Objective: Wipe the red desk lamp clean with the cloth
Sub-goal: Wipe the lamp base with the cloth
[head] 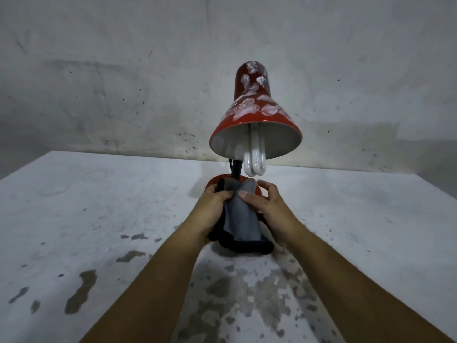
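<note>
Red enamel covers the bell-shaped metal shade (254,112) of the desk lamp (249,134), smeared with whitish smudges from its narrow crown to its flared skirt. Inside the shade's pale hollow hangs a white U-tube fluorescent bulb (255,157), whose looped ends poke out below the rim. The shade's long axis runs nearly upright, with the open mouth tipped down and toward the viewer. A black stem (236,169) drops from it to the round red base (215,183), which stands on the worn white-painted tabletop (99,206), close to the far edge and the stained grey wall (123,70). Bare tabletop stretches wide to either side and toward the viewer, mottled with dark chipped patches.

The grey cloth with dark edging (238,219) drapes over the front of the base. The left hand (214,206) grips the cloth's upper left part with curled fingers. The right hand (265,206) pinches it with the thumb on the fabric, its other fingers bent loosely above.
</note>
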